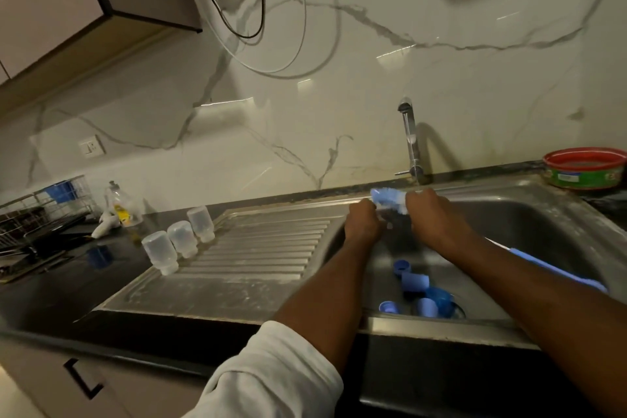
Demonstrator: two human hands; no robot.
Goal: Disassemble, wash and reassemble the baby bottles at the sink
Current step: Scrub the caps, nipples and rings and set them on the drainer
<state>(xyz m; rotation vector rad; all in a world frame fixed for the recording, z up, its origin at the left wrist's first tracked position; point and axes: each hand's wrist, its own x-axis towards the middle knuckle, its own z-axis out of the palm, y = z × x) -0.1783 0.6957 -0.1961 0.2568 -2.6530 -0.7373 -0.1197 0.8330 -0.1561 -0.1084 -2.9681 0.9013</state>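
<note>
Both hands work under the tap (410,139) at the sink's (543,214) twelve o'clock edge. The right hand (432,214) has its grip curled round the brush (388,198); the left hand (363,222) curls against the bristle end, though I cannot tell what it pinches. Three bottles (183,237) drain upside down on the worktop at nine o'clock. Blue caps and rings (415,292) lie near the drain (458,310) at six o'clock, so running water could likely nudge small parts into it.

Both forearms stretched forward, left hand (362,220) and right hand (432,214) curled, knuckles up, close together
</note>
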